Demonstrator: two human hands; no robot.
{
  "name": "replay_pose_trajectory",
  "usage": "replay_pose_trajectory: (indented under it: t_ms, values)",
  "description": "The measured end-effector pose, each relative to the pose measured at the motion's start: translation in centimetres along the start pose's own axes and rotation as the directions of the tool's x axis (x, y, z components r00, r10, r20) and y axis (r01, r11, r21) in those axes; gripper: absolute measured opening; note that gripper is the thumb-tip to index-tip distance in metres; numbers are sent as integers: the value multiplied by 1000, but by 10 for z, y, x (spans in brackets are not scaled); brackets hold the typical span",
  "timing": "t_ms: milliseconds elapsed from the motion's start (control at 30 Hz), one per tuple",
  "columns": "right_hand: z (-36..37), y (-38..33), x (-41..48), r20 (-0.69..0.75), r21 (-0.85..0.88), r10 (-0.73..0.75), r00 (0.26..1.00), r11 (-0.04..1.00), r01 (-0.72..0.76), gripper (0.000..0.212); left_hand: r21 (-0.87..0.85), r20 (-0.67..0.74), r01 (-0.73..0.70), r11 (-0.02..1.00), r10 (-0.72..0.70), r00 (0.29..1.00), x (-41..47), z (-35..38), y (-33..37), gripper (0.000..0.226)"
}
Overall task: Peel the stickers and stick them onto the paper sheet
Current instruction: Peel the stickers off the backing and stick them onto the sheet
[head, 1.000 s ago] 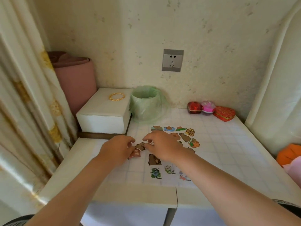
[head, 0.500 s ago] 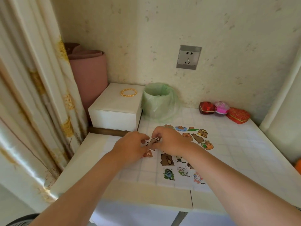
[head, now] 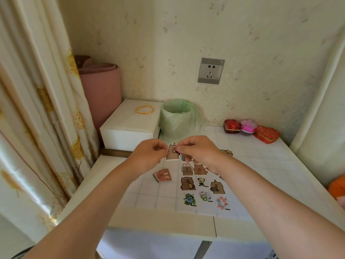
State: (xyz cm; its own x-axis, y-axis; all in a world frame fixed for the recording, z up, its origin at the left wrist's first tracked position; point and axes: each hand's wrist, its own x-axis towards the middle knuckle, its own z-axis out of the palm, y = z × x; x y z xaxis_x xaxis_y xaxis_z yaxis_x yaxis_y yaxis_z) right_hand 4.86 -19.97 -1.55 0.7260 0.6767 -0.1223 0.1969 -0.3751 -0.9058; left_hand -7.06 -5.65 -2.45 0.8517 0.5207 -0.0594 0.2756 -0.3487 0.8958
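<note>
Your left grip (head: 149, 156) and right grip (head: 199, 152) each pinch one side of a sticker (head: 172, 153) between thumb and fingertips. The other fingers are curled, and the sticker hangs upright in the air above the middle of the tabletop (head: 270, 165).

That tabletop is pale, with a faint grid pattern. It sits in a corner against a speckled cream wall that carries a grey socket (head: 211, 71).

The sticker you hold is a brown cartoon animal with a white border, flat and uncreased. The paper sheet (head: 206, 208) lies flat toward the near edge, about midway along it. It carries rows of brown animal stickers and small flower ones. A loose pinkish sticker (head: 162, 175) lies on the tabletop just left of the sheet, its edge curling.

At the far edge stands a small bin (head: 177, 118) lined with a thin green plastic bag. A glossy white box (head: 128, 128) at the far left corner bears gold bangles (head: 144, 109). Shiny red and pink little boxes (head: 248, 127) sit toward the far right corner. A pink rolled mat (head: 100, 90) stands behind the white box, beside a satin curtain (head: 37, 109) with gold flowers.
</note>
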Motion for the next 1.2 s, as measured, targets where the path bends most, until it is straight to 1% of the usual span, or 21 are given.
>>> replay_pose_trajectory:
  t_ms: [133, 233, 367, 467, 567, 667, 733, 800, 867, 967, 1033, 1133, 1200]
  values:
    - [1, -2, -5, -26, -23, -60, 998, 998, 59, 3, -91, 39, -18, 996, 21, 999, -3, -1, 7, 10]
    - [-2, -2, -8, -40, 4, -72, 997, 997, 72, 2, -135, 33, -29, 990, 34, 999, -3, 1, 9, 9]
    - [-10, -2, -9, -16, 102, -1, 1000, 995, 3, 9, -132, 11, -44, 990, 46, 999, -1, 4, 14, 9]
    - [-17, 1, -8, 18, 82, 31, 999, 996, -32, 10, -125, 23, -54, 991, 57, 998, 3, 7, 18, 8]
    - [-19, 4, -7, 8, 47, 16, 1000, 999, -16, 9, -115, 40, -47, 992, 52, 998, 6, 13, 21, 9]
    - [-21, 8, -5, -36, 25, -18, 999, 1000, 18, 5, -113, 51, -41, 993, 47, 998, 9, 20, 25, 11]
    - [-23, 9, -5, -53, 49, -9, 999, 999, 12, 6, -98, 47, -60, 993, 65, 997, 11, 24, 26, 10]
    - [-27, 11, -6, -29, 131, 25, 999, 991, -21, 10, -102, 30, -77, 992, 80, 996, 13, 27, 26, 11]
    - [-33, 16, -8, 22, 193, 62, 998, 979, -65, 13, -142, 17, -79, 987, 82, 996, 14, 30, 27, 10]
    - [-39, 23, -11, 65, 209, 99, 993, 971, -111, 13, -180, 5, -76, 981, 78, 997, 17, 37, 29, 12]
    - [-40, 24, -13, 42, 194, 94, 995, 976, -101, 10, -178, 3, -71, 981, 72, 997, 18, 41, 30, 14]
    - [-41, 24, -15, -24, 144, 70, 997, 987, -66, 5, -162, 44, -63, 985, 71, 997, 18, 47, 31, 18]
    - [-41, 24, -14, -43, 138, 76, 996, 988, -69, 7, -142, 32, -73, 987, 78, 996, 18, 50, 32, 18]
